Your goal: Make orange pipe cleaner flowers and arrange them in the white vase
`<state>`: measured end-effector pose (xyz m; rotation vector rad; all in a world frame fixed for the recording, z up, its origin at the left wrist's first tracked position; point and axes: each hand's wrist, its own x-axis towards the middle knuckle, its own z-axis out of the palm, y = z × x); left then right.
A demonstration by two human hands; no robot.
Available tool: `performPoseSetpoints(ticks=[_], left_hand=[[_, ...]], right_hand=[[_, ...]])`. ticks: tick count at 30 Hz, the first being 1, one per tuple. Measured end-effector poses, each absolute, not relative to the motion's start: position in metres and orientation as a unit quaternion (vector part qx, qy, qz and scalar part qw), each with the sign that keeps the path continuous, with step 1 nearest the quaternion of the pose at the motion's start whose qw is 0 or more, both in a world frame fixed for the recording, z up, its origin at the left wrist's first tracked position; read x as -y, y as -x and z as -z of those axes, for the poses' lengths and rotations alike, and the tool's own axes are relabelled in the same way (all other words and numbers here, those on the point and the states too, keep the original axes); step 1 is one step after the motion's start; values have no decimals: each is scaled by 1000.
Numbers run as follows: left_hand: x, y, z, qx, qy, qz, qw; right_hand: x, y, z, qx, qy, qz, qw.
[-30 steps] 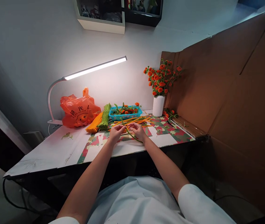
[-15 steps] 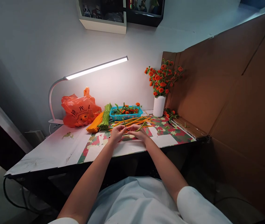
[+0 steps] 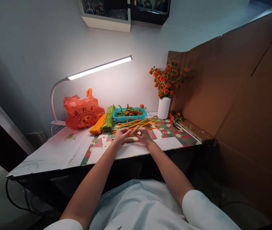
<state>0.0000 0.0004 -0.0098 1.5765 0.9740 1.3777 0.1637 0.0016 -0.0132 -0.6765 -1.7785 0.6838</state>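
My left hand (image 3: 120,135) and my right hand (image 3: 142,135) meet over the patterned mat (image 3: 167,132) at the desk's middle. Both pinch a green pipe cleaner (image 3: 134,129) between their fingertips, its free end sticking up and back. A small orange bit shows between the fingers. Just behind the hands lie loose orange and green pipe cleaners (image 3: 138,123). Further back stands a blue basket (image 3: 129,117) of small orange flowers with green stems.
Bundles of orange and green pipe cleaners (image 3: 103,122) lie beside an orange plastic bag (image 3: 81,111). A white vase of orange flowers (image 3: 164,107) stands at the back right under a lit desk lamp (image 3: 97,68). Cardboard sheets (image 3: 234,95) wall the right side.
The green pipe cleaner, which hung down toward the desk's front by my right hand, has been bent upward between both hands. The hands have drawn closer together.
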Motion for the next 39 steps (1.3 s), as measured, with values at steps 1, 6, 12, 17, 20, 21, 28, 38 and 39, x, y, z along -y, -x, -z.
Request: performPoseSetpoints(ticks=[1,6,12,17,20,21,28,38,39], left_hand=[[0,0,10,-390,-628,-547,393],[-2,1,11,-385,-665,-539,344],[-6,2,12,-396,-666,-531,342],[-7,1,14,-402,-619,-563,371],[-9,0,15,-397,-617,-567,374],[-9,0,16,-391,-619,-567,376],[-13,-1,20,-384,-621,-586,351],[-1,-2,8,-354,-603,-559,446],[0,-2,7,-353,-601,-555,454]], right_hand=[[-2,-164,13,752,285,-281,524],[-2,-163,11,786,281,-260,486],[-2,-159,14,749,301,-234,542],[1,-152,16,680,344,-231,605],[3,-148,17,678,331,-219,619],[3,-147,17,678,327,-220,620],[-1,-145,19,681,331,-268,596],[1,-145,17,675,358,-218,607],[1,-145,17,679,353,-207,609]])
